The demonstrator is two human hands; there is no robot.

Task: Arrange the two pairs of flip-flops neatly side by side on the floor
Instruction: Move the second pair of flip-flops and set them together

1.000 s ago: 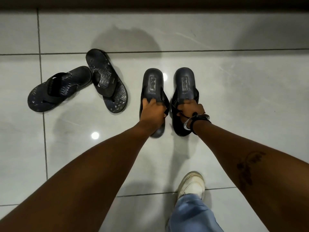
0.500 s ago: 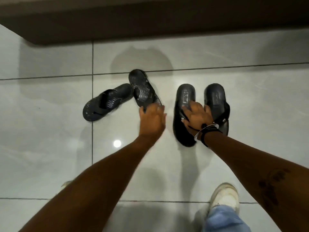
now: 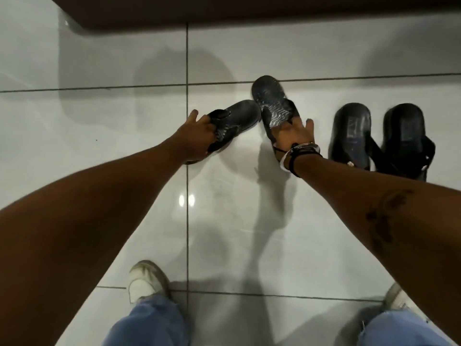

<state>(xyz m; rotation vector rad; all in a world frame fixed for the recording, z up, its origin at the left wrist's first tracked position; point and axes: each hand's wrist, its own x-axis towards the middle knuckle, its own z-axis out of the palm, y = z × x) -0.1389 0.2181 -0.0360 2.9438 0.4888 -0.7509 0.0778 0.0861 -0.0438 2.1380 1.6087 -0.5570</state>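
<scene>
At the right of the frame, the plain black pair (image 3: 379, 138) is seen lying parallel on the white tiled floor (image 3: 99, 121), its two flip-flops close beside each other and toes pointing toward the upper edge; this pair is judged to be already in order. The patterned pair at centre is not yet aligned. Its left flip-flop (image 3: 237, 118) is angled toward the upper right, and its right flip-flop (image 3: 272, 108) is tilted toward the upper left, so that the two toes nearly meet just below the grout line.

The left hand (image 3: 197, 138) is closed around the strap region and rear half of the left flip-flop, with the thumb spread out toward the left. The right hand (image 3: 291, 136), which wears bracelets (image 3: 301, 151) at the wrist, is laid over the heel half of the right flip-flop with fingers spread; whether the strap is actually pinched there cannot be told.

The flip-flops are judged to be light, flexible foam or rubber, easily bent at the sole, and likely to slide readily over the glossy tile. A hold at the strap or across the mid-sole is considered best, since a grip at the very end may let the sole flex and swing. White sneakers (image 3: 144, 283) and blue jeans (image 3: 149, 323) are visible along the lower edge, and a dark ledge (image 3: 249, 11) runs across the top.
</scene>
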